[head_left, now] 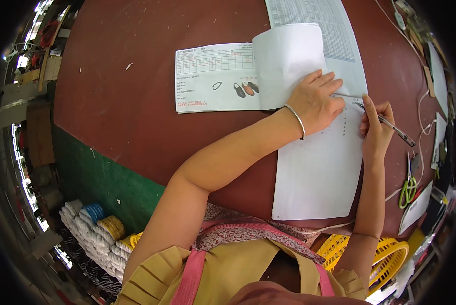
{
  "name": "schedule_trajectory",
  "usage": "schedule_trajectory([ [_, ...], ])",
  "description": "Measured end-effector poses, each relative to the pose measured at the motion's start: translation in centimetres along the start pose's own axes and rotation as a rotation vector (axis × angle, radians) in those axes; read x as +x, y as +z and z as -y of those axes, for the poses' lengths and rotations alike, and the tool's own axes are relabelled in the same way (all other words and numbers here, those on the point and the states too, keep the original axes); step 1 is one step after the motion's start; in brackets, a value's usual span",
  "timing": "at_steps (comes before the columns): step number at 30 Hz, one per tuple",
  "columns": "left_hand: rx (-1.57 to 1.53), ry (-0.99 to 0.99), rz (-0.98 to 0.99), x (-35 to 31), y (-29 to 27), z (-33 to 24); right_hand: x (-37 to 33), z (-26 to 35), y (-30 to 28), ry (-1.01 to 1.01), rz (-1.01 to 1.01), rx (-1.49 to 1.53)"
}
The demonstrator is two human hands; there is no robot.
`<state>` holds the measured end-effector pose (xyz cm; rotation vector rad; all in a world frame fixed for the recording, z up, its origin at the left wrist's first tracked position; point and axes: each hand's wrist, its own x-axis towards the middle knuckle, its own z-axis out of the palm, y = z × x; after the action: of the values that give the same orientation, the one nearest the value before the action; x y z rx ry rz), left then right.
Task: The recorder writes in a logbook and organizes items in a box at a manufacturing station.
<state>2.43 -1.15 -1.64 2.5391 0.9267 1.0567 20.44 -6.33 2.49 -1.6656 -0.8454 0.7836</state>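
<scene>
My right hand [378, 127] grips a slim dark, clear-barrelled pen [400, 134], its tip at the upper right of a long white sheet [314, 178] with small handwritten columns. My left hand [317, 104], a silvery bangle at its wrist, lies spread on the papers just left of the pen, fingers extended. Beside it a white page [291, 58] curls up, partly under the fingers. Left of that lies a printed form [207, 68] with a grid and pictures of shoes. A sheet with a dense printed table [312, 15] lies behind; the hand hides where the sheets meet.
The papers rest on a dark red tabletop [121, 71]. Green-handled scissors [407, 190] and a white cord [420, 117] lie at the right. Yellow plastic baskets [390, 264] stand below the near right edge. Bundled white and coloured goods [88, 231] are stacked at the lower left.
</scene>
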Motion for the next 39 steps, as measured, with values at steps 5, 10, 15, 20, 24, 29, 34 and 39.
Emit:
schedule_trajectory([
  [5, 0.005, -0.005, -0.002, -0.2, -0.1, 0.0, -0.3, -0.4, 0.5, -0.083, -0.002, -0.099],
  [10, -0.010, -0.013, -0.006, -0.1, 0.2, 0.0, 0.1, -1.8, 0.3, -0.181, -0.022, -0.039],
  [15, -0.017, -0.012, 0.000, -0.1, 0.1, 0.0, 0.3, -1.9, -0.3, -0.165, 0.026, -0.036],
  [20, 0.000, -0.004, 0.013, 0.1, -0.2, 0.1, 0.5, -1.6, -0.1, -0.215, 0.024, -0.086],
  [24, -0.027, 0.006, 0.029, 0.4, -0.2, 0.2, -0.9, -2.0, -1.1, -0.277, 0.063, -0.092],
  [29, -0.034, 0.014, 0.050, 0.9, -0.8, -0.1, -2.8, -1.9, -2.0, -0.165, 0.120, -0.084],
  [34, -0.005, 0.012, 0.067, 1.0, -0.8, -0.2, -2.9, -1.7, -1.7, -0.178, 0.200, -0.178],
  [39, -0.015, 0.006, 0.063, 1.0, -0.8, -0.2, -2.9, -1.8, -1.9, -0.212, 0.233, -0.195],
])
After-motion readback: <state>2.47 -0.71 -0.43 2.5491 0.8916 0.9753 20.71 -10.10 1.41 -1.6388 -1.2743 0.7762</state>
